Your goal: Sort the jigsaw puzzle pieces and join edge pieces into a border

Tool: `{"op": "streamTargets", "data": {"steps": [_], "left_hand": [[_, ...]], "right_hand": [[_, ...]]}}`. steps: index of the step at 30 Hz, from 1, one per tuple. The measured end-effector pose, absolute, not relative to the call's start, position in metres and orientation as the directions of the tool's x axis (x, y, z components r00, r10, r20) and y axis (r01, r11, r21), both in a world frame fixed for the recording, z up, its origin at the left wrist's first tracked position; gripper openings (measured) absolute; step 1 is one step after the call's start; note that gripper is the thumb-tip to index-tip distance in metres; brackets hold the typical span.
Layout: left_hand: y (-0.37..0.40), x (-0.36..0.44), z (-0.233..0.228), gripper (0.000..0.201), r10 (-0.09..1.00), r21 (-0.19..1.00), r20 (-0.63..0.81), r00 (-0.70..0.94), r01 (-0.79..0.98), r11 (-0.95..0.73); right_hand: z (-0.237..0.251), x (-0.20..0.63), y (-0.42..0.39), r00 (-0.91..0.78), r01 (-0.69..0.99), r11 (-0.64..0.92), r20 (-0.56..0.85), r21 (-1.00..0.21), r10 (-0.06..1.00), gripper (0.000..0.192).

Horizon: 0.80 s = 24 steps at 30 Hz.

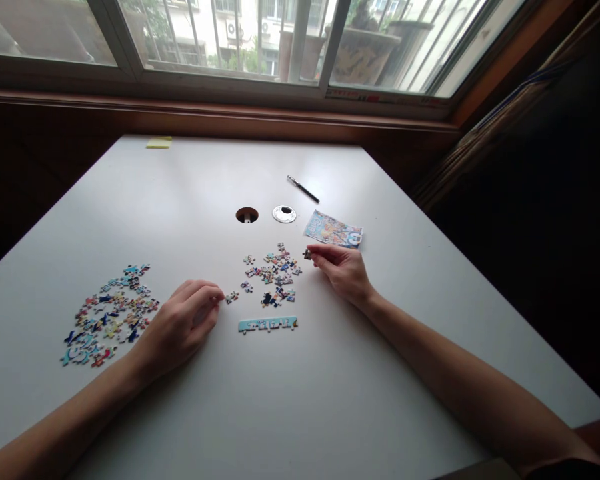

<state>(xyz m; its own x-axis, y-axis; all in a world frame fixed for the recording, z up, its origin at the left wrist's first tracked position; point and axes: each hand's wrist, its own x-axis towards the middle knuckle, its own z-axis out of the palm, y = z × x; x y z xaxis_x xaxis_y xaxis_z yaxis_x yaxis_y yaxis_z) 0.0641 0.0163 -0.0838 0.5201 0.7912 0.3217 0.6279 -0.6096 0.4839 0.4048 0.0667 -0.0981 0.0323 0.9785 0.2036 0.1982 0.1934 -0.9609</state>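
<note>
My right hand pinches a small dark puzzle piece between thumb and fingertips, just right of the middle heap of puzzle pieces. The fingers of my left hand are curled and closed, their tips at the edge of another puzzle piece low over the table. Below the middle heap lies a joined puzzle strip, light blue with a straight lower left side and knobs along its edge. A larger spread of loose puzzle pieces lies left of my left hand, partly beside the wrist.
A colourful printed picture sheet lies beyond my right hand. Farther back are a pen, a round silver cap and a cable hole in the white table. A yellow sticky note is at the far edge, below the window.
</note>
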Motion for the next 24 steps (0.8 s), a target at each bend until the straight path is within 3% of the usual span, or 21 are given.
{"op": "streamTargets", "data": {"steps": [18, 24], "left_hand": [[0.0164, 0.0639, -0.0826, 0.015, 0.796, 0.475, 0.324, 0.512, 0.639, -0.605], [0.0163, 0.0656, -0.08, 0.014, 0.791, 0.48, 0.332, 0.514, 0.63, -0.611]], "right_hand": [[-0.0979, 0.404, 0.0654, 0.001, 0.24, 0.204, 0.21, -0.949, 0.978, 0.033], [-0.0928, 0.4023, 0.0625, 0.056, 0.525, 0.209, 0.278, -0.825, 0.959, 0.025]]}}
